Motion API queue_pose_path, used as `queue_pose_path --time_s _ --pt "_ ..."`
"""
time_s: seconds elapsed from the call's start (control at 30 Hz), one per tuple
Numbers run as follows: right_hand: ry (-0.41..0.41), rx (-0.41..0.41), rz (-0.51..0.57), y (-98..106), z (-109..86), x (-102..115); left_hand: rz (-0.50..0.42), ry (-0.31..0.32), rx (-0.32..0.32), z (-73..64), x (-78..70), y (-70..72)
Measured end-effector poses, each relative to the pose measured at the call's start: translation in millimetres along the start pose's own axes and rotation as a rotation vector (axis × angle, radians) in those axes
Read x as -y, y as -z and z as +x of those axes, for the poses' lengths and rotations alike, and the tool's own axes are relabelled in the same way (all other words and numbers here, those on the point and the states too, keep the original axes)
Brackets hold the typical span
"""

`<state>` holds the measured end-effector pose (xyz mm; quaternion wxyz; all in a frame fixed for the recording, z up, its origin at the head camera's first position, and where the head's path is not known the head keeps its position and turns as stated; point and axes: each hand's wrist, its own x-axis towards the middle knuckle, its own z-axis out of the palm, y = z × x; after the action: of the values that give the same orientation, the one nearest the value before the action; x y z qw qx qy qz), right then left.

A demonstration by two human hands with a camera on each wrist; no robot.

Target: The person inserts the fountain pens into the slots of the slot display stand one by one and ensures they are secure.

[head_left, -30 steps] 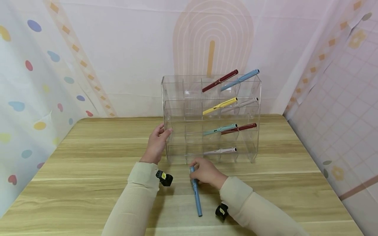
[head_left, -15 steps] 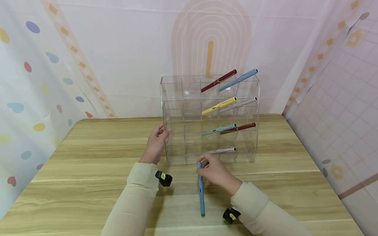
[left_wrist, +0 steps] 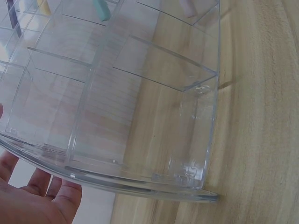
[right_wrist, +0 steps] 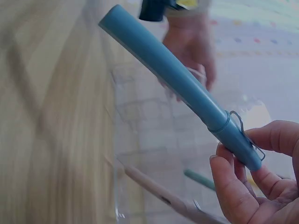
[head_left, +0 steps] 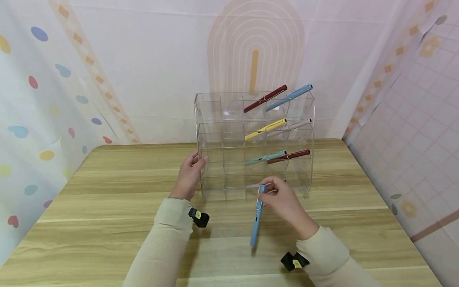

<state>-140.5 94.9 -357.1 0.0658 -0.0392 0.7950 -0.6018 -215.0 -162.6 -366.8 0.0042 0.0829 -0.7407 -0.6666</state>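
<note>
A clear acrylic pen rack (head_left: 234,175) with several tiers of slots stands upright on the table. At its left side my left hand (head_left: 188,177) holds the side panel, thumb in front and fingers outside it, as the left wrist view of the panel (left_wrist: 117,182) also shows. My right hand (head_left: 285,201) pinches a blue pen (head_left: 256,221) by its clipped cap end, in front of the lowest tier. The pen's barrel points down toward the table's front, clear of the wood. In the right wrist view, thumb and fingers close around the cap of the pen (right_wrist: 163,70).
Several pens lean in the rack's middle slots: dark red (head_left: 265,99), light blue (head_left: 289,97), yellow (head_left: 266,128), grey (head_left: 295,126), teal (head_left: 267,157) and red (head_left: 289,156). A pale pen (head_left: 253,186) in the lowest tier is mostly behind my right hand. Wooden table (head_left: 118,191) surrounds the rack.
My right hand has moved right and upward toward the rack, lifting the blue pen off the table and covering most of the pale pen. My left hand stays on the rack's side.
</note>
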Motion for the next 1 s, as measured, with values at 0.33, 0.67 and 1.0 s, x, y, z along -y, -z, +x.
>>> queue_pose_path --time_s 0.33,0.67,1.0 --pt "-0.022 -0.109 0.115 38.4 -8.6 5.1 -0.002 0.001 0.007 -1.3 -1.5 0.7" --pt "-0.031 -0.257 0.146 68.6 -8.6 4.9 -0.012 -0.006 0.009 -1.5 -0.9 0.0" --pt "-0.022 -0.477 0.241 83.7 -4.0 -0.8 0.002 -0.002 0.011 -1.9 -0.9 0.4"
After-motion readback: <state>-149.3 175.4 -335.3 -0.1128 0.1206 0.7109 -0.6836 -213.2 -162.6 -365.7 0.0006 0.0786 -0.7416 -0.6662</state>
